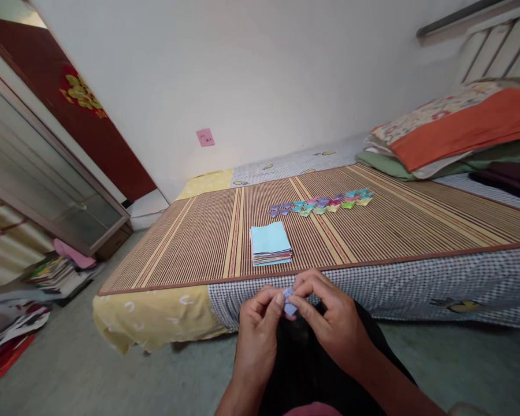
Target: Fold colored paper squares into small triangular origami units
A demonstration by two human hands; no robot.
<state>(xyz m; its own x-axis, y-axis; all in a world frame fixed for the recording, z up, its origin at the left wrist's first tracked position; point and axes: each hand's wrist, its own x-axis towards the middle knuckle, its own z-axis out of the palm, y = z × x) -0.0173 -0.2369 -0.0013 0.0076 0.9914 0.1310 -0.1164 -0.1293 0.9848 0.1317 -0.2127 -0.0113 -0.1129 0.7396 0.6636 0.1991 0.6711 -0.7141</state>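
Between my two hands is a small folded piece of lavender paper, held just off the front edge of the bed. My left hand pinches it from the left with thumb and fingers. From the other side, my right hand grips it the same way. A stack of coloured paper sheets, light blue on top, lies on the mat beyond my hands. Farther back, small folded paper pieces in purple, teal, green, pink and yellow sit in rows.
A striped mat covers the bed, over yellow and checked sheets. Folded bedding is piled at the right. A pink note is on the wall. Books and papers lie at the left by a glass-panelled door.
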